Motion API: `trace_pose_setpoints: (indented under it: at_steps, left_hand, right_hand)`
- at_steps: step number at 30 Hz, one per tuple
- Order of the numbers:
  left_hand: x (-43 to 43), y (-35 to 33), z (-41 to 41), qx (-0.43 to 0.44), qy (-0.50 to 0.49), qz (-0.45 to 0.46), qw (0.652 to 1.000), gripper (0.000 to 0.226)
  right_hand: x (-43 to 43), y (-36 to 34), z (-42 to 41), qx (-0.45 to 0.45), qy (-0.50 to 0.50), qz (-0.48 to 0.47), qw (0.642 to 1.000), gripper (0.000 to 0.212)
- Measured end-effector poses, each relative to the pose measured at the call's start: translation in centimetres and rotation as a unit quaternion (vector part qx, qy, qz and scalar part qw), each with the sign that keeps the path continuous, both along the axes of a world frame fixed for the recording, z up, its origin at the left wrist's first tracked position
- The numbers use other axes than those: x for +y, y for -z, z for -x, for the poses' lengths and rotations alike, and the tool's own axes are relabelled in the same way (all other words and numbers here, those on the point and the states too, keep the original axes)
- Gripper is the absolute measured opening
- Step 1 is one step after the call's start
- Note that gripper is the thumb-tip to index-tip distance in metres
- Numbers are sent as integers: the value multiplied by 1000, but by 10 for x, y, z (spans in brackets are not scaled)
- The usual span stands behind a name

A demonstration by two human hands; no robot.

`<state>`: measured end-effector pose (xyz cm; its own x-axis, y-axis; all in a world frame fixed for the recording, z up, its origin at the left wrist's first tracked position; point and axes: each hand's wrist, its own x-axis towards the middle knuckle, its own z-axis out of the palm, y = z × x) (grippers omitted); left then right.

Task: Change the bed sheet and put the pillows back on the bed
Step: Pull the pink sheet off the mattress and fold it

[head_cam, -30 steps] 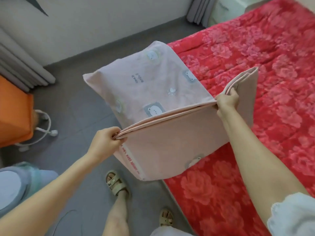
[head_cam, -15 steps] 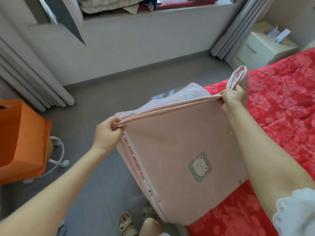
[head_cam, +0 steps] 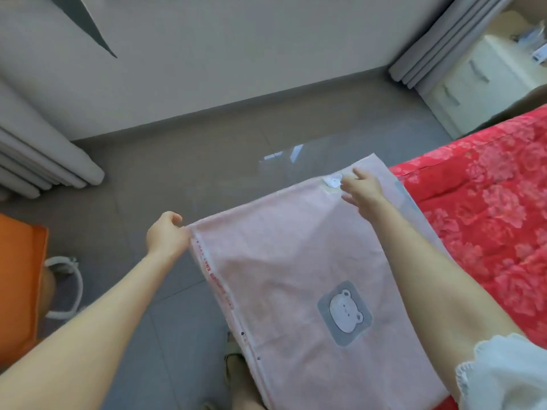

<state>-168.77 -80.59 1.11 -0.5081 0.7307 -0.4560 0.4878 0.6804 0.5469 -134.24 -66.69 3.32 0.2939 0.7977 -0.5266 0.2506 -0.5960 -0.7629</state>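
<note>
A folded pale pink sheet (head_cam: 290, 261) with grey-framed bear prints hangs in front of me, over the floor beside the bed. My left hand (head_cam: 167, 233) pinches its upper left corner with curled fingers. My right hand (head_cam: 359, 187) is at the sheet's upper right edge, fingers spread over the fabric; the blur hides whether it still grips. To the right lies the bed with a red floral quilt (head_cam: 488, 202). No pillow is in view.
Grey tiled floor (head_cam: 183, 161) spreads ahead to a pale wall. Grey curtains (head_cam: 44, 161) hang at left and at the upper right. An orange box (head_cam: 17, 279) stands at the left edge. A cream nightstand (head_cam: 473, 81) stands behind the bed. My sandalled foot (head_cam: 233, 359) is below the sheet.
The sheet has opened downward, one fold fewer, and now hangs larger. My right hand's fingers have spread at the top edge. My view has tilted back down toward the floor.
</note>
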Motion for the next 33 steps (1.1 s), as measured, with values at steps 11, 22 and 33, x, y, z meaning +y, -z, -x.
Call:
trace_pose_setpoints:
  at_steps: [11,22,33]
  left_hand:
    - [-124,85,-67,-53,112,169,978,28]
    - [-304,96,-170,-278,32,340,898,35]
    - [-376,104,-296,-565,-560,294,530,75]
  right_hand:
    - [-231,63,-133,-385,138,109,906,30]
    - [-417,95,-182,-9,408,150,901,43]
    - [-381,101,-238,162,379,85,907,7]
